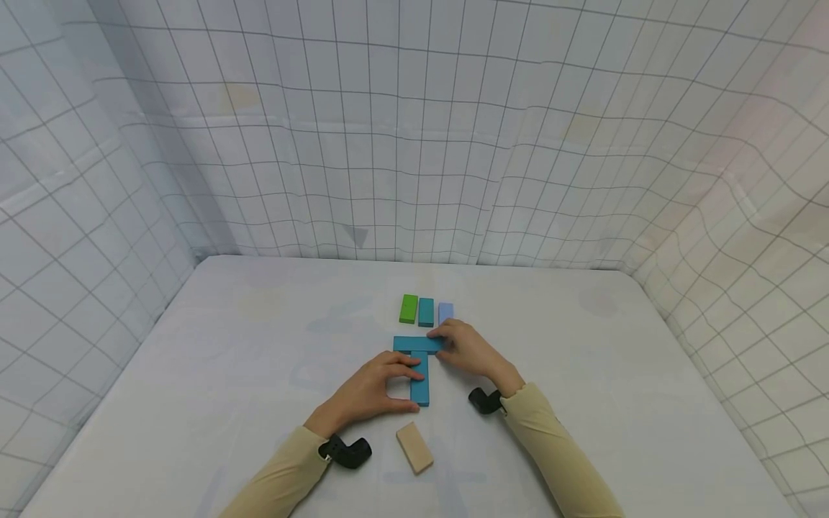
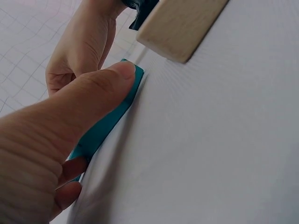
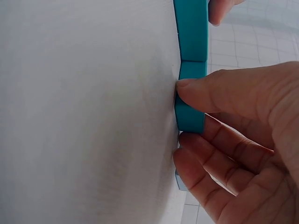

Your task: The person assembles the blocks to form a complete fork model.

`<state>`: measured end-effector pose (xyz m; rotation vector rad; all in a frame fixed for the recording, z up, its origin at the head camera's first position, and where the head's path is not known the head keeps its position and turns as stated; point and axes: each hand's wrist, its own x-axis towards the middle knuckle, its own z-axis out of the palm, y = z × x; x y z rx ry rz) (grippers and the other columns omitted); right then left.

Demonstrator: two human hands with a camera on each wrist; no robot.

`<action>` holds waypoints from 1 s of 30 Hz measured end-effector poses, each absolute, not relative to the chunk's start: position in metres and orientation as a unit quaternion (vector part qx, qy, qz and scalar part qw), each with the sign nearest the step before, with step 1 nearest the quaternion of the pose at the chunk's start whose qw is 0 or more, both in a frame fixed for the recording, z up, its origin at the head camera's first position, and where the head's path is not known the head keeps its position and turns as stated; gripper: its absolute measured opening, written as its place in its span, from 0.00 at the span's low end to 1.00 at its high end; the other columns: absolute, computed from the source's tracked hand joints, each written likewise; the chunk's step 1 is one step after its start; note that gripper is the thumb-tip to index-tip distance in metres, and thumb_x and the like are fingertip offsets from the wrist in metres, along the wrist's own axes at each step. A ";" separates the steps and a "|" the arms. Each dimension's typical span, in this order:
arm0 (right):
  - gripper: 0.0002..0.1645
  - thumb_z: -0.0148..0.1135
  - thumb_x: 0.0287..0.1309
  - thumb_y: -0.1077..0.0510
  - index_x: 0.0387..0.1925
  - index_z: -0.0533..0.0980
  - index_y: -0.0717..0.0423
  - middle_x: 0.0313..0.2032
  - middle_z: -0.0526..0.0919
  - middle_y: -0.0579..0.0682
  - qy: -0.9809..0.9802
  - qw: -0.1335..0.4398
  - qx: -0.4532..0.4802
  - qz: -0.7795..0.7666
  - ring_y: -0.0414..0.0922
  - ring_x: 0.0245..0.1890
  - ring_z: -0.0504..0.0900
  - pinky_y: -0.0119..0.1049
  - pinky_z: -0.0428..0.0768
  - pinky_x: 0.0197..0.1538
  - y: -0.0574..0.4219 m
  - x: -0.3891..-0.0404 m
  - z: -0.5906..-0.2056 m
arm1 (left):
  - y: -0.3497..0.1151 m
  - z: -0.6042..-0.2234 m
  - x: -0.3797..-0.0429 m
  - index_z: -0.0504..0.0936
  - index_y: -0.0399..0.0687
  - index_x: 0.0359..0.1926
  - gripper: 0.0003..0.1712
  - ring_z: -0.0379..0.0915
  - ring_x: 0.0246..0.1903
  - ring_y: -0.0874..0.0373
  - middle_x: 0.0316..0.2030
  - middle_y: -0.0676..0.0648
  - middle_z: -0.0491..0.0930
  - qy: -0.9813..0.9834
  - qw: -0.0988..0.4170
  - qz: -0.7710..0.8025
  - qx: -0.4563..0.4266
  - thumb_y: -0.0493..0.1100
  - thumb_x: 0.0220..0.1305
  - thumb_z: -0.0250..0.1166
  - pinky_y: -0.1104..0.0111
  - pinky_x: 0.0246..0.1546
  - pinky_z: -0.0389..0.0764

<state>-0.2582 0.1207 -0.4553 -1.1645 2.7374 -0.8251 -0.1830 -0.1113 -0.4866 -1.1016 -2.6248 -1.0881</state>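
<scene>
Two long blue blocks lie on the white table in a T shape in the head view. The crosswise blue block (image 1: 411, 344) forms the far bar, and the lengthwise blue block (image 1: 420, 388) meets it from the near side. My left hand (image 1: 376, 385) holds the lengthwise block, its thumb at the near end and its fingers over the far part. At the crosswise block's right end, my right hand (image 1: 471, 350) pinches it between thumb (image 3: 198, 95) and fingers. In the right wrist view the two blocks touch.
Beyond the T stand a green block (image 1: 409, 309), a teal block (image 1: 425, 312) and a light-blue block (image 1: 445, 312), the last partly behind the right hand. A beige block (image 1: 414, 447) lies nearer. White gridded curtains (image 1: 414, 144) surround the table (image 1: 259, 324).
</scene>
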 end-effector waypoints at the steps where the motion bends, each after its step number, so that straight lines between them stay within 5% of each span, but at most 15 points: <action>1: 0.20 0.67 0.54 0.66 0.51 0.77 0.64 0.48 0.78 0.55 0.887 0.028 -0.377 -0.266 0.48 0.49 0.75 0.42 0.74 0.50 0.121 -0.258 -0.455 | -0.111 -0.487 -0.183 0.84 0.55 0.50 0.26 0.64 0.58 0.58 0.59 0.53 0.72 -0.860 0.050 -0.357 -0.362 0.57 0.50 0.73 0.61 0.57 0.67; 30: 0.20 0.66 0.55 0.66 0.51 0.77 0.66 0.49 0.77 0.57 0.887 0.024 -0.386 -0.254 0.52 0.50 0.75 0.44 0.73 0.52 0.120 -0.255 -0.452 | -0.107 -0.488 -0.185 0.86 0.56 0.46 0.22 0.65 0.57 0.59 0.56 0.54 0.74 -0.856 0.042 -0.395 -0.330 0.60 0.53 0.69 0.60 0.57 0.67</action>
